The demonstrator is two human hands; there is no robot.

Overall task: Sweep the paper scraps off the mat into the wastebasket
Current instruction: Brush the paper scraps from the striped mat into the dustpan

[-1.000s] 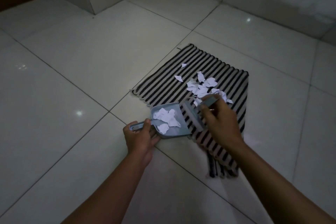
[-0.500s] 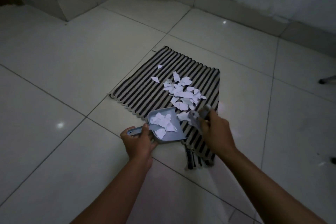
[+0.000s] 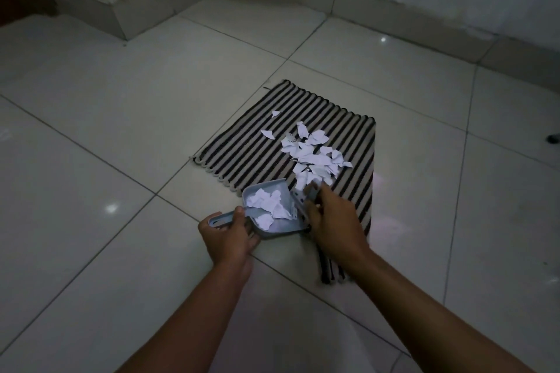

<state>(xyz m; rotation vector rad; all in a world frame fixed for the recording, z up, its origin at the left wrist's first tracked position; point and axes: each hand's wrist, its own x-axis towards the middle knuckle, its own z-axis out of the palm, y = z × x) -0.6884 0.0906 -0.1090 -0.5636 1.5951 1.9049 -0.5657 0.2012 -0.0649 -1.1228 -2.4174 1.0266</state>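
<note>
Paper scraps (image 3: pixel 315 157) mostly lay on the striped mat (image 3: pixel 251 148); mid-sweep, we judged: our left hand (image 3: pixel 227 236) gripped the dustpan (image 3: pixel 281 228), right hand (image 3: pixel 333 221) the brush (image 3: pixel 310 191), more strokes needed

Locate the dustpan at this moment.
In the head view, the dustpan sits at centre, by the striped mat's near-left edge, its handle held by the left hand.
</note>
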